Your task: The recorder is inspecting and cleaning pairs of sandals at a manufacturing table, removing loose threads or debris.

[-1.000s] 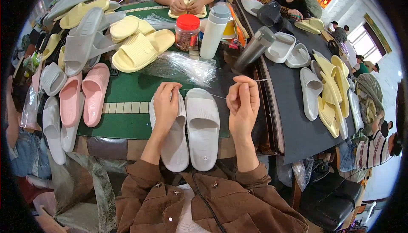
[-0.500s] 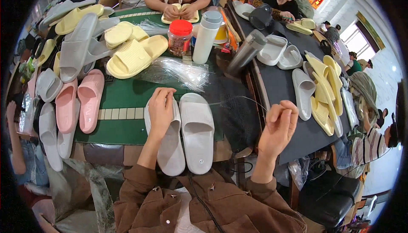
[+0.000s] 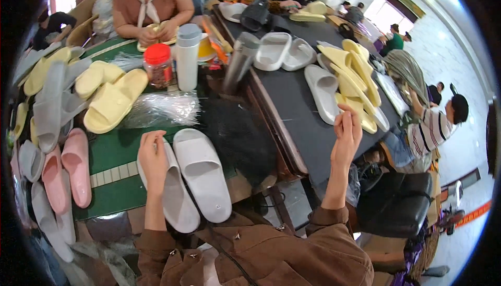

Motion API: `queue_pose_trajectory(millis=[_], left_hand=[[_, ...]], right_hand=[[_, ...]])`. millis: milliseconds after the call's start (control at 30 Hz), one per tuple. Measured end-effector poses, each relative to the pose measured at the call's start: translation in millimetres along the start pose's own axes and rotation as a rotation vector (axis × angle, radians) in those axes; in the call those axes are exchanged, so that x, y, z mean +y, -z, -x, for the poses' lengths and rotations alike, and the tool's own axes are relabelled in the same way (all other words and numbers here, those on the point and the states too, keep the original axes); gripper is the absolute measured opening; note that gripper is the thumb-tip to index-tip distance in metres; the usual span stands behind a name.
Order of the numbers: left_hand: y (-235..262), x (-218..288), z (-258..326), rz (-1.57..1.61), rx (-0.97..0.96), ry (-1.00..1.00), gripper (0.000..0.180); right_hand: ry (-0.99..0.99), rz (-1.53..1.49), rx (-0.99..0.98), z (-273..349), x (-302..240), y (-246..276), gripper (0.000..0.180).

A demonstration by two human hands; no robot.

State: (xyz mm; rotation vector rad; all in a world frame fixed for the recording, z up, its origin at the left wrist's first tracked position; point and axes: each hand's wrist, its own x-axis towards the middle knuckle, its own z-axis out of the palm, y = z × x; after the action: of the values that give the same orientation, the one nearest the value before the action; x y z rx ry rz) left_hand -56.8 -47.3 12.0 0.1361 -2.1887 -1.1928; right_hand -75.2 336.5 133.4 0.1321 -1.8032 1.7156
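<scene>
A pair of light grey slide slippers lies side by side at the table's near edge: the left slipper (image 3: 180, 202) and the right slipper (image 3: 202, 176). My left hand (image 3: 154, 161) rests over the strap of the left slipper, hiding part of it, its fingers curled together; whatever they grip is hidden. Raised out to the right, apart from the slippers, my right hand (image 3: 347, 134) has its fingers bent and pressed together. Anything pinched there is too fine to make out. Behind the pair lies a bundle of clear thin strands (image 3: 162, 109) in plastic.
Pink slippers (image 3: 76, 168) and yellow slippers (image 3: 116, 103) are heaped at left. A red-lidded jar (image 3: 157, 67), a white bottle (image 3: 187, 59) and a steel flask (image 3: 241, 61) stand behind. More slippers (image 3: 323, 93) lie on the dark table. A person (image 3: 151, 4) works opposite; a black stool (image 3: 394, 202) is at right.
The view has swung right, so the table's things sit further left. My right hand is further from the slippers. A thin strand running toward it earlier no longer shows.
</scene>
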Motion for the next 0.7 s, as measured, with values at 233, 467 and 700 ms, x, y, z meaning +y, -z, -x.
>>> queue_pose_trajectory(millis=[233, 467, 700], left_hand=[[-2.1, 0.8, -3.0, -0.049, -0.031, 0.019, 0.014], [-0.8, 8.3, -1.9, -0.066, -0.035, 0.027, 0.014], [-2.1, 2.6, -1.6, -0.079, -0.029, -0.006, 0.014]], right_hand=[[-0.043, 0.235, 0.091, -28.5, 37.9, 55.7, 0.022], [-0.001, 0.9, -0.051, -55.3, 83.3, 79.9, 0.043], [-0.035, 1.347, -0.214, -66.2, 87.7, 58.0, 0.075]])
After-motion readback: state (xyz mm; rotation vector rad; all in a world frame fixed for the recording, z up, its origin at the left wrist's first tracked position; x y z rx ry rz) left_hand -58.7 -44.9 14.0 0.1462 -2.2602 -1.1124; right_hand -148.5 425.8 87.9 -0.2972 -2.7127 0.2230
